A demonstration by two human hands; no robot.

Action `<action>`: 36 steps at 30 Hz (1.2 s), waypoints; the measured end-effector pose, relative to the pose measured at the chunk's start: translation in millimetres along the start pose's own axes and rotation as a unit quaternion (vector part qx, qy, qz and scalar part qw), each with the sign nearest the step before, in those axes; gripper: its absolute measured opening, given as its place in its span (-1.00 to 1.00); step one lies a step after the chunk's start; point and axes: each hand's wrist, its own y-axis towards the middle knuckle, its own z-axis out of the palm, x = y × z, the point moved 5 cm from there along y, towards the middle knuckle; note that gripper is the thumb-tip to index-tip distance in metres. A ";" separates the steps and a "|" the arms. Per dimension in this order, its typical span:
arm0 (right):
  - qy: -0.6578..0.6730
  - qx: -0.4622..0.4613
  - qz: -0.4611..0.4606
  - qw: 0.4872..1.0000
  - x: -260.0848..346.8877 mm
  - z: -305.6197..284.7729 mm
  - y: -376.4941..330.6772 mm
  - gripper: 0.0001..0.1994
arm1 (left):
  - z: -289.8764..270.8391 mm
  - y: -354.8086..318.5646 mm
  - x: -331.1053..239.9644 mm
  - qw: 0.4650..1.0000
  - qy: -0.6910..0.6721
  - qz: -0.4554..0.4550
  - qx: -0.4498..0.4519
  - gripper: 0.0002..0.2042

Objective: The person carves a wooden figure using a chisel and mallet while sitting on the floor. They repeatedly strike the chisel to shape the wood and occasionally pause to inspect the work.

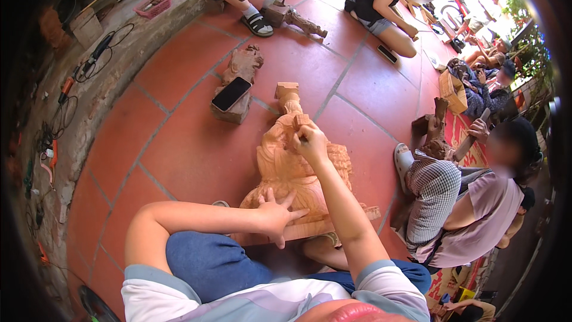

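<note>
Head view: the pale, carved wooden statue (292, 167) lies on the red tile floor between the person's knees. Left hand (275, 214) rests splayed on its base; right hand (310, 142) pinches a small tool against it. It looks heavy and rigid, with fragile detail; best gripped at the base.

Carving: a pale wooden statue (292, 173) is laid lengthwise on the red tiled floor (179, 143).
Left hand (275, 214): spread flat against the statue's lower part, fingers splayed.
Right hand (310, 140): closed around a small tool, pressed to the statue's upper part.
Nearby: a dark phone (231, 93) is rested on a rough wooden block (233, 104).
Others: a seated person in a checked shirt (438, 194) is seen at the right.
</note>
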 end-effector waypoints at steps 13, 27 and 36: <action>-0.026 0.063 -0.018 0.998 14.9 6.1 -25.5 -0.83 | 6.4 2.7 4.1 1.000 0.004 0.004 -0.015 0.07; 0.009 0.070 0.021 0.997 1.0 11.0 3.4 -0.88 | 0.9 3.3 1.1 1.000 0.012 -0.002 0.005 0.06; 0.007 0.100 0.024 0.995 9.5 2.7 5.2 -0.89 | 2.2 0.5 0.2 1.000 0.007 -0.002 0.003 0.07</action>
